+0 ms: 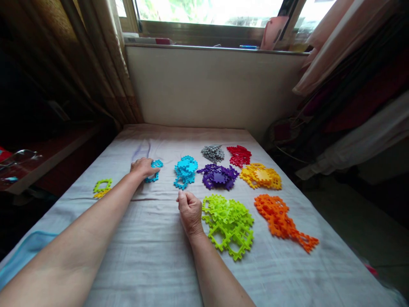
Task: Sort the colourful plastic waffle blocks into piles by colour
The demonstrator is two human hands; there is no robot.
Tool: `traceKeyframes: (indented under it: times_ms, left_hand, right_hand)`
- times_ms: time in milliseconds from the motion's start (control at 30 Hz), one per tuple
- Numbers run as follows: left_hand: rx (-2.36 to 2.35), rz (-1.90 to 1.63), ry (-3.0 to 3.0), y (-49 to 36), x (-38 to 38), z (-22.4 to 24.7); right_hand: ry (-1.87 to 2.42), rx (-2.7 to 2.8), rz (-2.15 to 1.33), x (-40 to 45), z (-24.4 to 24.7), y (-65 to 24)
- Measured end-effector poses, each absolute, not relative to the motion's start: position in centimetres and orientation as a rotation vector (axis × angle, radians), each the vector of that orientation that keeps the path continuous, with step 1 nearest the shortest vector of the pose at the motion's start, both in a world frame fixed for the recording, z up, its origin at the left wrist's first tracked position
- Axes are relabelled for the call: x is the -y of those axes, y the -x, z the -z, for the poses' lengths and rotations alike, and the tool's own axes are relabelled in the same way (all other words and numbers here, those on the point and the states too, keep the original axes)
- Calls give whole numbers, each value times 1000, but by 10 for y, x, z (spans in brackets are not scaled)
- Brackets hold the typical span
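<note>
My left hand [142, 169] reaches out over the cloth, its fingertips at a few blue pieces [157, 164]; whether it grips them is hidden. My right hand [189, 209] is curled closed beside the green pile [228, 219], and I cannot make out anything inside it. A light blue pile [185, 168] lies just beyond my right hand. To the right are purple [219, 176], yellow [262, 175] and orange [279, 217] piles, with grey [213, 152] and red [239, 155] ones behind. One green piece [102, 186] and yellow pieces [102, 194] sit at the far left.
A pale cloth [153, 238] covers the table. Behind it stand a wall [211, 85] and a window ledge with a pink holder [273, 32]. Curtains [105, 64] hang at the left, and clothes [361, 123] at the right. Glasses [24, 157] lie on a side shelf.
</note>
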State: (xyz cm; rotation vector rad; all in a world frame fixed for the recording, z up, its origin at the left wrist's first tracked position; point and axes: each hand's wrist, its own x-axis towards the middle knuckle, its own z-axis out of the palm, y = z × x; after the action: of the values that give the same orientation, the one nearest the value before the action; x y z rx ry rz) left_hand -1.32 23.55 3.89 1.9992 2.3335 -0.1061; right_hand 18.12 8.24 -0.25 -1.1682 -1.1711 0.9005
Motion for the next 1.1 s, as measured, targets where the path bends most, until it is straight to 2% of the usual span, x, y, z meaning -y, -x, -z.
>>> traceKeyframes:
  times_ms: [200,400,633,1100]
  left_hand:
    - [-2336,56,-1988,8,-237,-43]
    - [-2154,-220,-2035,-16,-240,-41]
    - [-2044,-254,-2017,-33,-246,-31]
    - [-2059,-178,-2117,43,-206,-43]
  right_hand:
    - [1168,1175,-893,-82,3,-180]
    - [1162,1179,-882,-82,2,-180]
    - [1170,1178,-902,-82,3,-181]
    - [1161,1187,-878,-82,1,-181]
